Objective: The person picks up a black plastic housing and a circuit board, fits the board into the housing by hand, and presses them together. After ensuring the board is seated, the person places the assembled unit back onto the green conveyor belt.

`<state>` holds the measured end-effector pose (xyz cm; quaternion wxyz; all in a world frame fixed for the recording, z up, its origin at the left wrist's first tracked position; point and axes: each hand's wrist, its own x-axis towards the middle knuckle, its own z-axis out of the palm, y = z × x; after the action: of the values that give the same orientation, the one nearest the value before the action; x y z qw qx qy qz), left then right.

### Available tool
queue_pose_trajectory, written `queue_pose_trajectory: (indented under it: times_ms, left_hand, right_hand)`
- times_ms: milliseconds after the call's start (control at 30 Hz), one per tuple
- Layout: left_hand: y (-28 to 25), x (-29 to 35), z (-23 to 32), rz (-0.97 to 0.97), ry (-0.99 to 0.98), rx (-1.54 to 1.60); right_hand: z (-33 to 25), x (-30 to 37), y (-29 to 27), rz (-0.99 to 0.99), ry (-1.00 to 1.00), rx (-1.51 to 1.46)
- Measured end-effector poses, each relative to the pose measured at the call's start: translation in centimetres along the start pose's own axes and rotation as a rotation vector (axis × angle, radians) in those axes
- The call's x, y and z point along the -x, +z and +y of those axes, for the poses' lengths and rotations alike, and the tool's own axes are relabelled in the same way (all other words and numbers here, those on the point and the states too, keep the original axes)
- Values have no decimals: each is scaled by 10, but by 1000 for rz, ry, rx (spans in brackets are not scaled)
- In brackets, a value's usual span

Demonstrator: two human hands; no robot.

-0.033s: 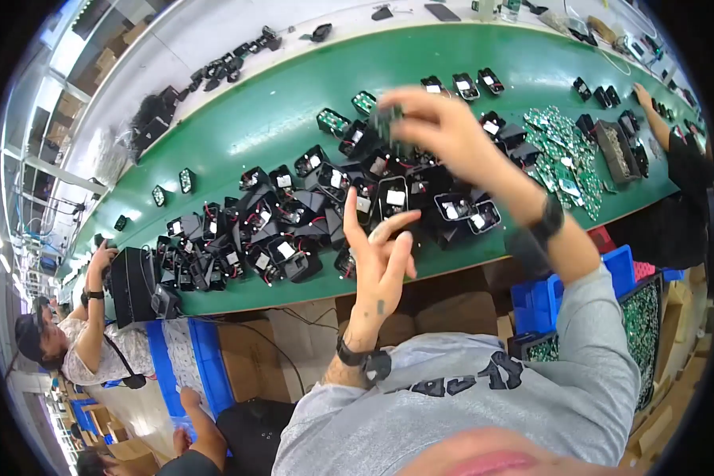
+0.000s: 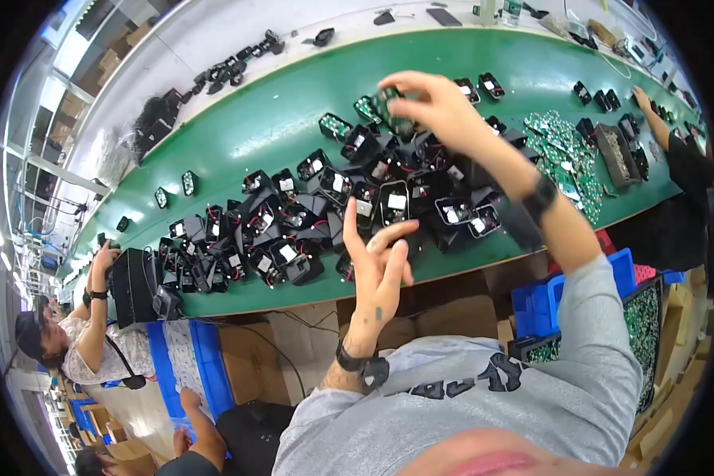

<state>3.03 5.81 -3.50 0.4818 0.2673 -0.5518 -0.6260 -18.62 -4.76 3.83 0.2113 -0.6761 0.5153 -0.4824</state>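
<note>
My right hand [image 2: 428,103] is closed on a small black housing with a green circuit board [image 2: 387,105], over the far side of the pile. Right beside it on the green table stand two similar board-fitted housings, one [image 2: 365,109] almost touching and another [image 2: 335,125] further left. My left hand [image 2: 379,266] is held above the table's near edge, palm turned up. Its index finger points away and the other fingers are loosely bent, with nothing in them. Beyond its fingertips lies a heap of open black housings [image 2: 394,202] with red wires and white labels.
Loose green circuit boards [image 2: 563,163] are piled to the right, beside a grey box of small parts [image 2: 619,155]. Blue bins [image 2: 535,308] stand below the near edge. Co-workers reach in at left and right. A black box [image 2: 132,285] sits at the left.
My right hand with the black housing has shifted slightly toward the table's far side, and the housing shows more of its green board. My left hand stays nearly still.
</note>
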Motion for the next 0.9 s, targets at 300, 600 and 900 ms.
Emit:
queue_pose_trajectory:
  times_ms: [300, 600, 900]
  left_hand:
    - [-41, 52, -6, -8, -123, -278]
    - [-81, 59, 10, 191, -43, -474]
    - [-84, -210, 20, -291, 403, -1360]
  right_hand:
    - [171, -104, -4, -62, 157, 688]
    - [153, -91, -17, -142, 228, 766]
    - [166, -77, -23, -168, 233, 877]
